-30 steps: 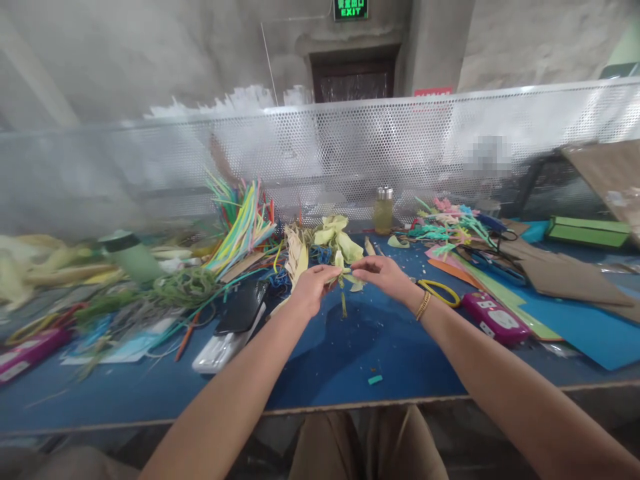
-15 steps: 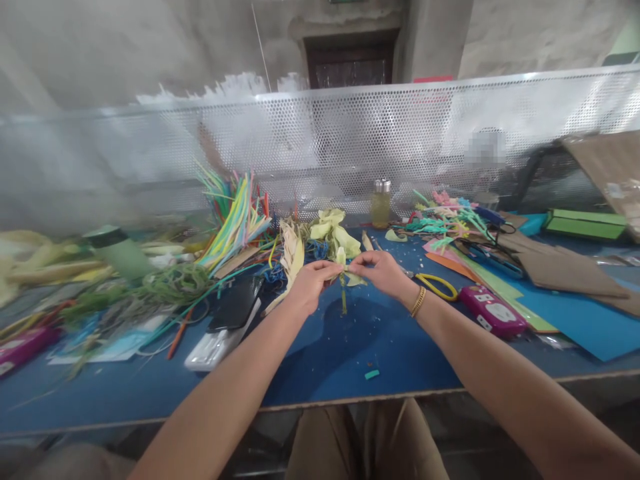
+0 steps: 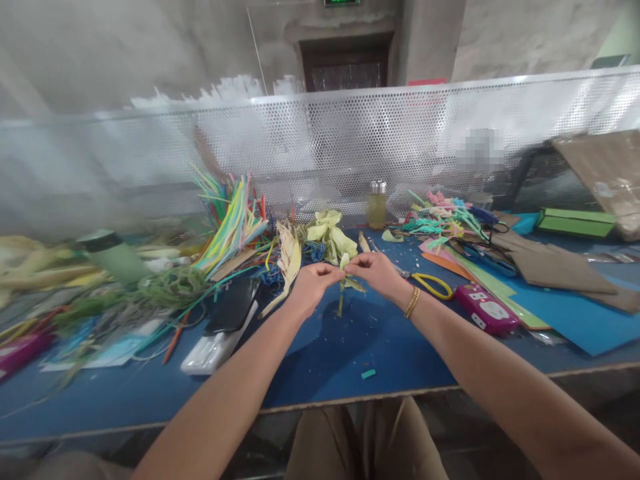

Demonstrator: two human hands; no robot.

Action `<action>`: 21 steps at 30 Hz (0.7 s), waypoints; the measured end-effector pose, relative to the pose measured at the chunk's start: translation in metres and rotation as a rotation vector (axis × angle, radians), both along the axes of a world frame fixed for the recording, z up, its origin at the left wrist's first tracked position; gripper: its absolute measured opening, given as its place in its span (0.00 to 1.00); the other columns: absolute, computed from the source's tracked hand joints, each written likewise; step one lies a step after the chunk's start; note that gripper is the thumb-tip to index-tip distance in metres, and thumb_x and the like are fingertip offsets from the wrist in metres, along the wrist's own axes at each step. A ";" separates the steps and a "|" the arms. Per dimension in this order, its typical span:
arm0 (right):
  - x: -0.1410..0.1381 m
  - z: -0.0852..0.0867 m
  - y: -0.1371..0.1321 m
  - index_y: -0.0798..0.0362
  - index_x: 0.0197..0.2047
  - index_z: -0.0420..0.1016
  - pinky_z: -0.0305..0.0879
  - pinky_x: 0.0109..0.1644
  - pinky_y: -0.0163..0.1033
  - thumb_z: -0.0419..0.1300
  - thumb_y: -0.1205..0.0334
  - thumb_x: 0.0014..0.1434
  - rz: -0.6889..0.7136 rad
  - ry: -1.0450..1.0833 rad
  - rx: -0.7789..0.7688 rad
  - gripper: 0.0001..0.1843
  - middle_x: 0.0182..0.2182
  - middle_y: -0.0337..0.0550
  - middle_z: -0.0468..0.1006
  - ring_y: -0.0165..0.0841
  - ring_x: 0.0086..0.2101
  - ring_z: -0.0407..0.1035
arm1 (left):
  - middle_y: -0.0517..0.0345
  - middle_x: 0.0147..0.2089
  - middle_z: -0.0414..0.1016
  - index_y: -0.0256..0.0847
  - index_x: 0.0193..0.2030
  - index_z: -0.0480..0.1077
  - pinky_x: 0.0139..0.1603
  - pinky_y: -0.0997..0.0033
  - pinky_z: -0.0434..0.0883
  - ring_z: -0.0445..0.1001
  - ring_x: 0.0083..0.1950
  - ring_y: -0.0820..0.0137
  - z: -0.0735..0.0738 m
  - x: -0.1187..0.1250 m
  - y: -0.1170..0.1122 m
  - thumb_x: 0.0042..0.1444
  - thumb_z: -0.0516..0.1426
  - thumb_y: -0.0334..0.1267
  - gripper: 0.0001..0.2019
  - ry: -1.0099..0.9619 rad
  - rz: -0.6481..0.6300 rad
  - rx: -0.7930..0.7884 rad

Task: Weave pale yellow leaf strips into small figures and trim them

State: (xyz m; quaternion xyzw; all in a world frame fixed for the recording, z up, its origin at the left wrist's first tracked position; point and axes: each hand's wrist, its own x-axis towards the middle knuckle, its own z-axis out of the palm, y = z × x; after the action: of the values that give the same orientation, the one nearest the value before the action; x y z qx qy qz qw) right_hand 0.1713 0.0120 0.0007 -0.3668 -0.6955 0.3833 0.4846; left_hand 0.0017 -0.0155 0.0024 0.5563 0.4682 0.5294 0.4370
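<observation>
Fingertips pinched, my left hand and my right hand meet above the blue tabletop on a small pale-green husk flower. Its thin green stem hangs below the fingers, with a leaf-like strip sticking out to the right. The pinched part of the flower is hidden by the fingertips. Just behind the hands lie crumpled yellow-green husks. A dry beige husk is left of them, beyond my left hand. Near my right wrist lie yellow-handled scissors.
Left are a phone on a white box, colourful pipe cleaners, green stringy bundles and a green cup. Right are a magenta power strip, paper sheets and cardboard. A jar stands behind, before a perforated metal screen.
Both hands keep their pinch on the husk flower, the fingertips having shifted slightly. The whole view has moved a little, so things appear slightly further left.
</observation>
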 end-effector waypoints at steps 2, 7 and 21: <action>-0.001 0.001 -0.001 0.54 0.25 0.74 0.60 0.30 0.36 0.64 0.54 0.49 -0.007 0.000 0.016 0.12 0.23 0.38 0.74 0.27 0.25 0.62 | 0.60 0.23 0.71 0.37 0.25 0.76 0.30 0.71 0.61 0.64 0.25 0.75 -0.001 0.001 0.000 0.36 0.70 0.44 0.14 -0.045 -0.018 -0.019; 0.004 0.004 0.004 0.53 0.24 0.67 0.55 0.28 0.34 0.60 0.51 0.51 -0.054 0.022 0.016 0.15 0.20 0.34 0.65 0.25 0.23 0.55 | 0.58 0.32 0.77 0.39 0.36 0.78 0.39 0.68 0.68 0.72 0.33 0.71 0.000 0.005 -0.003 0.31 0.72 0.39 0.21 -0.176 -0.095 -0.115; 0.018 -0.011 0.023 0.55 0.25 0.69 0.50 0.25 0.33 0.61 0.49 0.46 -0.171 0.097 -0.181 0.16 0.18 0.34 0.64 0.24 0.21 0.53 | 0.53 0.42 0.79 0.39 0.45 0.77 0.44 0.69 0.66 0.74 0.41 0.68 0.001 -0.002 -0.001 0.43 0.68 0.44 0.21 -0.029 -0.042 -0.136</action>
State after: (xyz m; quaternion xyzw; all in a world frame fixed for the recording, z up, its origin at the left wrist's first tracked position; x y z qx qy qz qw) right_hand 0.1889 0.0351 -0.0103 -0.4478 -0.6001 0.4191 0.5135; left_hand -0.0003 -0.0164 0.0032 0.5274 0.4848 0.4952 0.4915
